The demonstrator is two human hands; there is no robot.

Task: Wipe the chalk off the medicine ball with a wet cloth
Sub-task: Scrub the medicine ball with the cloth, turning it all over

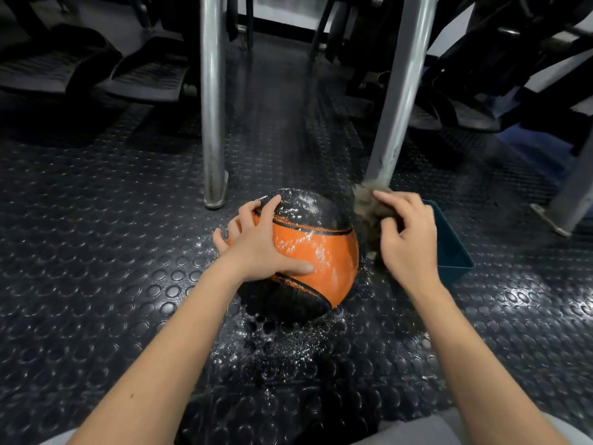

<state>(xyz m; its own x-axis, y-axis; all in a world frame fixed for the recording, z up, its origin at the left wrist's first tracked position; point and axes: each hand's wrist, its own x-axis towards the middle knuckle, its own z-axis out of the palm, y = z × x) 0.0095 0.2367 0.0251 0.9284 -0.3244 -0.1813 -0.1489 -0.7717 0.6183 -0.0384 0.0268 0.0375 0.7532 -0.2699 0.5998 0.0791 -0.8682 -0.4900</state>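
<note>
Black studded floor [96, 284]: chalky orange-black medicine ball [321, 248] is braced by spread left hand [260, 248]; grey cloth [369, 203], pinched by right hand [407, 239], should be applied next.

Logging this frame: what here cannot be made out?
Head view only.
Cloth: motion-blurred, mostly behind the right hand; wetness unreadable.
Blue tub: interior partly covered by that hand; contents unclear.
Medicine ball: far side and underside hidden by its own curve, part under the left hand.

orange-black medicine ball [321, 248]; studded black floor [96, 268]
</note>
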